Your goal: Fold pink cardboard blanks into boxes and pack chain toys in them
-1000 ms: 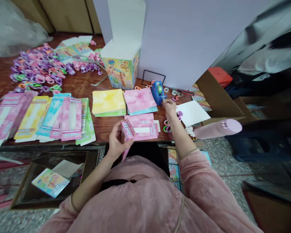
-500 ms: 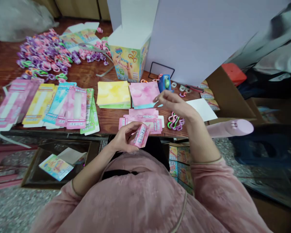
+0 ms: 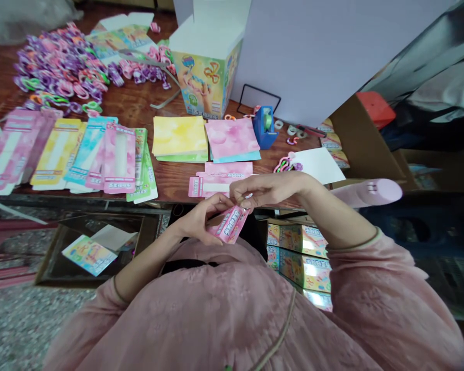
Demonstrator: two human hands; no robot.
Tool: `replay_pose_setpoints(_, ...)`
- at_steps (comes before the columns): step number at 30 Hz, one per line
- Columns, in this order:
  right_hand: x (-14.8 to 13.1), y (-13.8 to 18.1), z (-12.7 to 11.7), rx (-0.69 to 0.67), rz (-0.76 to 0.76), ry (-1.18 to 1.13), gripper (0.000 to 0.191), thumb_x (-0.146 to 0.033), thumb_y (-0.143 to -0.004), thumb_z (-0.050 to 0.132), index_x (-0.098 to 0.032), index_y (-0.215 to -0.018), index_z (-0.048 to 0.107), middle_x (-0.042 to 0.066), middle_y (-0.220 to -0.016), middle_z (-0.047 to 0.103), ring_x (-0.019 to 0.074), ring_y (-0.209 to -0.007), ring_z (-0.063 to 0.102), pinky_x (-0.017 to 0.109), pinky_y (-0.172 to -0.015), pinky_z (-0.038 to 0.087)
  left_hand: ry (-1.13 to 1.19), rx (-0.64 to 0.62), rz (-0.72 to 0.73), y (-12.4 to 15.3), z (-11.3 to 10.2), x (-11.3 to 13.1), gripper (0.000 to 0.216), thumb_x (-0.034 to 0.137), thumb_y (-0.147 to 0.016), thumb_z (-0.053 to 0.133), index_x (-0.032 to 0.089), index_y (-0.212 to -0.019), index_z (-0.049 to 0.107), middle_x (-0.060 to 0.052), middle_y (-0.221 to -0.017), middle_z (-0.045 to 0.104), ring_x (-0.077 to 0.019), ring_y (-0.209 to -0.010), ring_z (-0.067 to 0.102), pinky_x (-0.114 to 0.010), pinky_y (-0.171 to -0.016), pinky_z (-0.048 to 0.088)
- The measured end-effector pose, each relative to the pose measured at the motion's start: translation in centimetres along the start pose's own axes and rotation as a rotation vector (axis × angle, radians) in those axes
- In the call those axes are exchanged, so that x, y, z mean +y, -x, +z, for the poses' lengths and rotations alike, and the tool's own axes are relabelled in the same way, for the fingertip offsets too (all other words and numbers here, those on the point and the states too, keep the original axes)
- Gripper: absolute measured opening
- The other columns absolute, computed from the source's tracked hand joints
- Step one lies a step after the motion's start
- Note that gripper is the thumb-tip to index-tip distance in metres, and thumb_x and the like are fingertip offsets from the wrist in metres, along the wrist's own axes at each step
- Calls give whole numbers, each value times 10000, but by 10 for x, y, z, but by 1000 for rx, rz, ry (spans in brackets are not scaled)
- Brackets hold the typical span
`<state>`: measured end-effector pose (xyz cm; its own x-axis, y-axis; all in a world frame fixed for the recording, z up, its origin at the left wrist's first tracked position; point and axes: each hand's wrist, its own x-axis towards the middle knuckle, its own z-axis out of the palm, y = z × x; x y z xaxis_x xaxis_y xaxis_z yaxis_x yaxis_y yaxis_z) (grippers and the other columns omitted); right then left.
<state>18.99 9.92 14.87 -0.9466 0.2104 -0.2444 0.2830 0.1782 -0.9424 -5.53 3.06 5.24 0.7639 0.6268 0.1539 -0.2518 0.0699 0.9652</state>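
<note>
Over the lap, just off the edge of the wooden table, a folded pink carton slants between the hands, its long axis rising toward the person's right. The left hand half-closes around its lower end, the right hand pinches its upper end, and its printed lettering is too blurred to read.

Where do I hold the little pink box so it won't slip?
Pinch the long flat sides of the pink box with your fingers, coming from above. It is narrow and slim, so fingers fit around it easily, and it sits tilted between the left hand and right hand.
</note>
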Motion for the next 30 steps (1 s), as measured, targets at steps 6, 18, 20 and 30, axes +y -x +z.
replay_pose_setpoints(6,0,-8,4,-2,45,60,377,-527,-997,598,-180,-867,531,16,-858,598,109,-723,504,243,-668,419,60,-16,-25,1,2,-4,839,371,-495,1017,229,-1174,545,-115,-1207,708,-310,-1129,708,-434,-992,504)
replay_pose_setpoints(18,23,-12,41,72,201,-211,401,-378,-746,840,-185,-979,577,-11,-869,658,131,-763,600,235,-653,470,186,-28,109,16,32,-13,979,405,-340,1049,257,-1177,565,-101,-1302,542,-272,-1157,615,-419,-988,518)
replay_pose_setpoints(20,32,-18,56,164,192,-298,398,-265,-678,833,-191,-993,602,-15,-869,652,141,-774,599,244,-654,479,159,-57,148,12,31,-13,1070,420,-286,1053,272,-1213,539,-110,-1355,490,-273,-1169,600,-416,-971,533)
replay_pose_setpoints(30,49,-35,82,508,124,-290,371,-499,-765,818,-252,-981,645,15,-832,638,208,-775,632,330,-668,539,73,8,120,14,25,-2,1337,540,-319,1030,304,-1460,374,-158,-1465,465,-356,-1394,502,-446,-1012,523)
